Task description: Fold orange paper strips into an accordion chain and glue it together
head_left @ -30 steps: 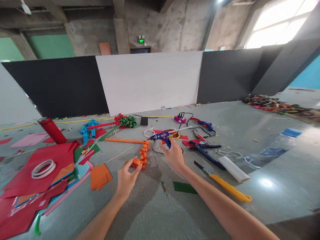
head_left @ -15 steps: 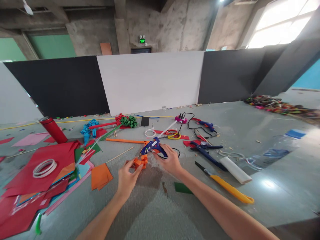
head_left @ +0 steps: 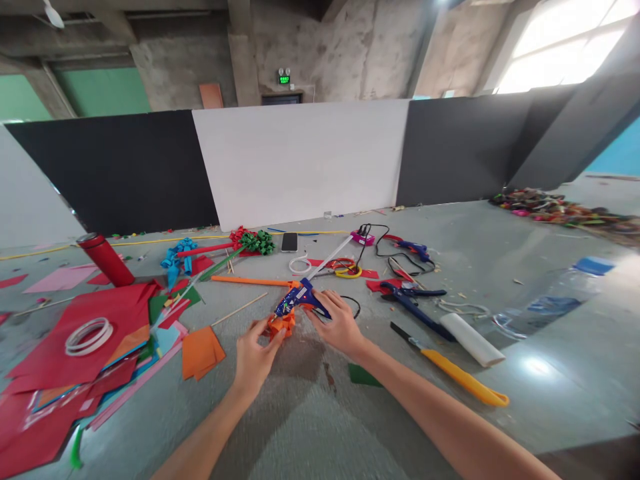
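Note:
Between its thumb and fingers my left hand [head_left: 256,353] pinches a folded orange paper piece [head_left: 284,325] low over the floor. My right hand [head_left: 337,323] is wrapped round the handle of a blue glue gun [head_left: 299,298], which points down and left. The gun's nozzle is over the orange paper, close to my left fingertips; whether it touches is too small to tell. An orange paper-wrapped stick [head_left: 245,281] lies behind, its right end near the gun. Loose orange squares [head_left: 203,352] are on the floor left of my left hand.
Red paper sheets [head_left: 75,333] and a red bottle [head_left: 106,260] are at left. Red and green paper flowers [head_left: 257,242] and a phone [head_left: 289,242] lie behind. At right are pliers [head_left: 415,310], a yellow-handled knife [head_left: 463,377], a white roll [head_left: 473,340] and a plastic bottle [head_left: 555,300].
My right hand and the glue gun have moved slightly left and down, bringing the nozzle over the orange paper. My left hand has stayed nearly still.

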Demonstrator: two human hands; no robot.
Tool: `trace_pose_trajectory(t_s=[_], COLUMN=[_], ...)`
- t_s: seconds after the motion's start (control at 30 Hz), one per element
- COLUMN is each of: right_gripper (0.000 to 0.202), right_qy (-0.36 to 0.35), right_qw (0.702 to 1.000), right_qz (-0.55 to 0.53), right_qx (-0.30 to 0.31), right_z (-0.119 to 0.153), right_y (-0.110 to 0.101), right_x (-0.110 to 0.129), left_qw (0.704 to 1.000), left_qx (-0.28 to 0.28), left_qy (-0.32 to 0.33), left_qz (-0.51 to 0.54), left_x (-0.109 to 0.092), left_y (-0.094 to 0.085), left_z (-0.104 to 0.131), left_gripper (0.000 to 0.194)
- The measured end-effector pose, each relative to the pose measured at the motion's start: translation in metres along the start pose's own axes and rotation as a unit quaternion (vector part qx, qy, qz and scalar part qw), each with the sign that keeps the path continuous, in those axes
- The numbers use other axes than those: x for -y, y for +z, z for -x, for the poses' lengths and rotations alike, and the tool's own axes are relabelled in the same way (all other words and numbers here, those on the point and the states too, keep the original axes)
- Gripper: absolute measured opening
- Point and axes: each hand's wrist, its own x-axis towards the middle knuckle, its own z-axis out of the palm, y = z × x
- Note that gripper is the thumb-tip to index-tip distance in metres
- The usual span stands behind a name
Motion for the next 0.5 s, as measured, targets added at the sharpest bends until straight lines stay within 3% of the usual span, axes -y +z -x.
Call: trace_pose_trajectory(t_s=[0.5], right_gripper=[0.035], right_qy=[-0.014], right_qw=[1.000], right_qz=[-0.003], right_qx=[0.008], right_z=[-0.0018], right_y=[-0.0021], right_x=[0.0012], left_qw=[1.000], left_qx=[0.000], left_qy=[-0.004], left_qz=[0.008], left_x=[0.0006], left_y=[0.0014], left_z=[-0.0004], left_gripper=[0.034])
